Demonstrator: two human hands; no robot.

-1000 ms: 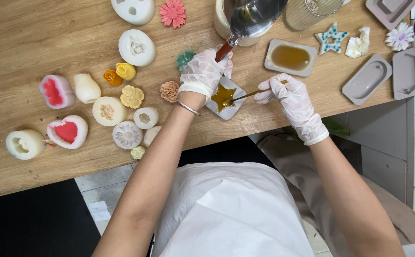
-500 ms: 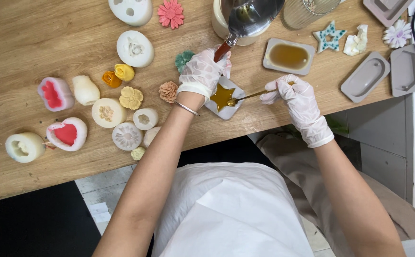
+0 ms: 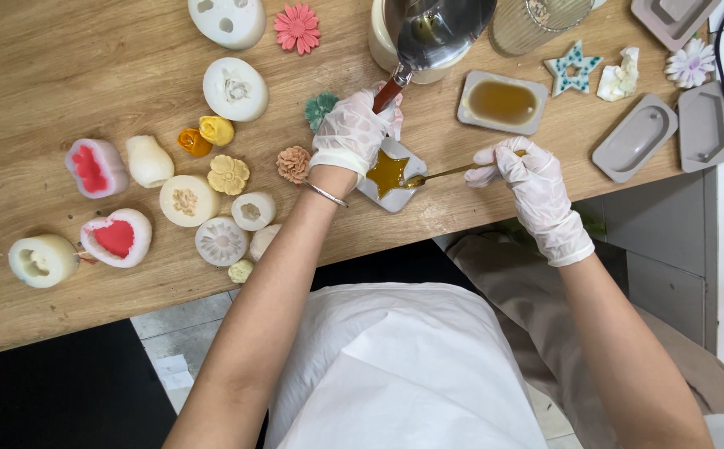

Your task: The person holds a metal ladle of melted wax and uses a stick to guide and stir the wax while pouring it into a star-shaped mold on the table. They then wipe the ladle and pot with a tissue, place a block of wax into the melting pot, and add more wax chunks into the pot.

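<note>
The left hand (image 3: pixel 352 133) grips the red handle of a metal pot (image 3: pixel 437 32), tipped above the star mold (image 3: pixel 391 175) just below its fingers. The right hand (image 3: pixel 528 179) pinches a thin spoon (image 3: pixel 437 175) that lies sideways, its tip in the yellow liquid. The pot's top is cut off.

Gloved left hand (image 3: pixel 352 133) gripping red-handled steel pouring pot (image 3: pixel 437 29), gloved right hand (image 3: pixel 524 175) holding thin metal spoon (image 3: pixel 437 175) dipped in amber-filled star-shaped grey mould (image 3: pixel 389 173), rectangular grey mould of amber liquid (image 3: pixel 502 102) near, small flower-shaped wax pieces scattered over pale wooden table (image 3: pixel 63 66)
</note>
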